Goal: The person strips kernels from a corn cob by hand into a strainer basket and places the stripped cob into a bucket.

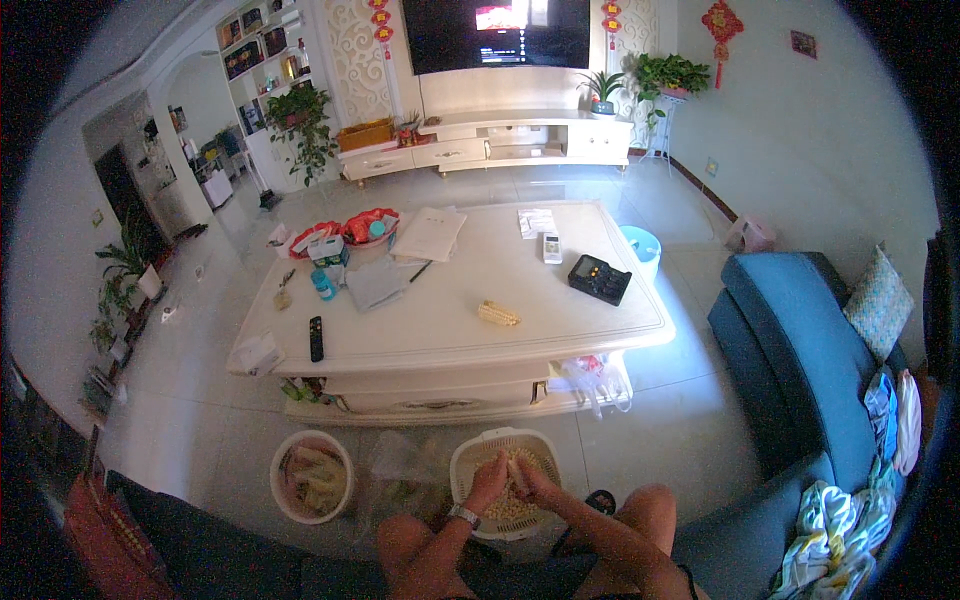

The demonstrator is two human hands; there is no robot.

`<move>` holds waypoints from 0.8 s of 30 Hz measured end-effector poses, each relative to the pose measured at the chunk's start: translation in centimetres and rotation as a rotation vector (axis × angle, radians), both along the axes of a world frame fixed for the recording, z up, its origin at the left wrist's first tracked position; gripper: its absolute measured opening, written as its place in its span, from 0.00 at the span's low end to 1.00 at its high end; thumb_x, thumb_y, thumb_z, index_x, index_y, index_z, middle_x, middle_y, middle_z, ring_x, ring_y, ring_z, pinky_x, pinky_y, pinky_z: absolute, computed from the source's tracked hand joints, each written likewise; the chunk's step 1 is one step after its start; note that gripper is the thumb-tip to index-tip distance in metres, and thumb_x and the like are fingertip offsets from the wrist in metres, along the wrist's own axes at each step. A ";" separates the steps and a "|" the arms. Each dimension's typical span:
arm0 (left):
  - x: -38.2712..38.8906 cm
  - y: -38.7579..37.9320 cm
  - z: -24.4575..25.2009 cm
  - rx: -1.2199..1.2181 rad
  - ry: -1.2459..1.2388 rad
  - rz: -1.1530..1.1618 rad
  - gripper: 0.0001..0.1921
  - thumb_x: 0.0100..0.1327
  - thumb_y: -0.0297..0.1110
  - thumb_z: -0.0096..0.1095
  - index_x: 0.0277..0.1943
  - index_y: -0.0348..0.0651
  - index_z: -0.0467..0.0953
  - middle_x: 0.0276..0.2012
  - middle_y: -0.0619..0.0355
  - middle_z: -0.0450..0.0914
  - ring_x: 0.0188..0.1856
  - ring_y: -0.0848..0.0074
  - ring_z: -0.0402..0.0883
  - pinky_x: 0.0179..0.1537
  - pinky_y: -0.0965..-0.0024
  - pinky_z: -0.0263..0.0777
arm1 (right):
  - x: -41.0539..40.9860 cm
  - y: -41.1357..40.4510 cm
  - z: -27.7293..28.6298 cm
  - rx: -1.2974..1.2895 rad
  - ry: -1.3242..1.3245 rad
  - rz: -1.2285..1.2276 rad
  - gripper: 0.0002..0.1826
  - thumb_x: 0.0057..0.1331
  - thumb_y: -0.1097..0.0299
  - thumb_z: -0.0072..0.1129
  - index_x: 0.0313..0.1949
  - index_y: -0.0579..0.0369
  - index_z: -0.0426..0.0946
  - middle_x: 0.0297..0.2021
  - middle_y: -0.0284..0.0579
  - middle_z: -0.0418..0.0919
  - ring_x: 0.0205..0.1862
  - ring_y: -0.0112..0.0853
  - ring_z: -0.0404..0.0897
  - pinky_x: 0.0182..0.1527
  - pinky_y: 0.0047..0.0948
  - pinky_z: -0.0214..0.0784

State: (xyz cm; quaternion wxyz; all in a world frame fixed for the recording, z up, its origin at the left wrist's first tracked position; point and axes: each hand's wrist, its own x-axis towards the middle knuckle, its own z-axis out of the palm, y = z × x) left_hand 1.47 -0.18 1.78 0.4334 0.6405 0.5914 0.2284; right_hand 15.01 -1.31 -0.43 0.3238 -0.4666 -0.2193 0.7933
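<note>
Both hands are low over a white plastic basket (459,484) on the floor between my knees. Loose pale corn kernels (517,511) lie in it. My left hand (489,481), with a watch (464,515) on its wrist, grips a corn cob (514,471) from one side. From the other side my right hand (535,481) closes on the same cob. Fingers cover most of the cob, so how many kernels remain on it is hidden. Left of the basket stands a round white bucket (276,491) holding corn husks or cobs (315,480).
Ahead is a cream coffee table (435,330) bearing a corn cob (499,313), a black remote control (316,339) and a black battery charger (599,280). A clear plastic bag (397,465) lies between bucket and basket. A blue sofa (787,322) borders the right side.
</note>
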 end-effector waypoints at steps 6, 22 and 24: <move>-0.5 0.0 -1.8 0.082 0.024 -0.047 0.26 0.67 0.47 0.23 0.27 0.34 0.66 0.15 0.48 0.66 0.20 0.58 0.67 0.27 0.54 0.61 | -0.1 0.0 1.5 -0.015 0.011 0.055 0.24 0.64 0.42 0.32 0.33 0.49 0.68 0.16 0.36 0.66 0.13 0.26 0.63 0.13 0.22 0.52; -0.7 0.3 -0.3 0.106 0.143 -0.030 0.33 0.64 0.55 0.23 0.37 0.32 0.72 0.24 0.45 0.73 0.30 0.51 0.72 0.39 0.53 0.65 | 0.5 0.9 -4.2 0.075 0.045 0.125 0.22 0.65 0.45 0.32 0.41 0.51 0.65 0.33 0.38 0.67 0.32 0.29 0.67 0.30 0.28 0.62; -0.6 0.3 0.2 -0.123 0.050 0.025 0.32 0.64 0.56 0.24 0.43 0.33 0.71 0.30 0.44 0.75 0.35 0.51 0.73 0.44 0.52 0.63 | 0.5 1.3 -7.3 0.370 -0.080 0.219 0.23 0.65 0.46 0.33 0.46 0.51 0.62 0.39 0.39 0.66 0.38 0.31 0.67 0.36 0.31 0.63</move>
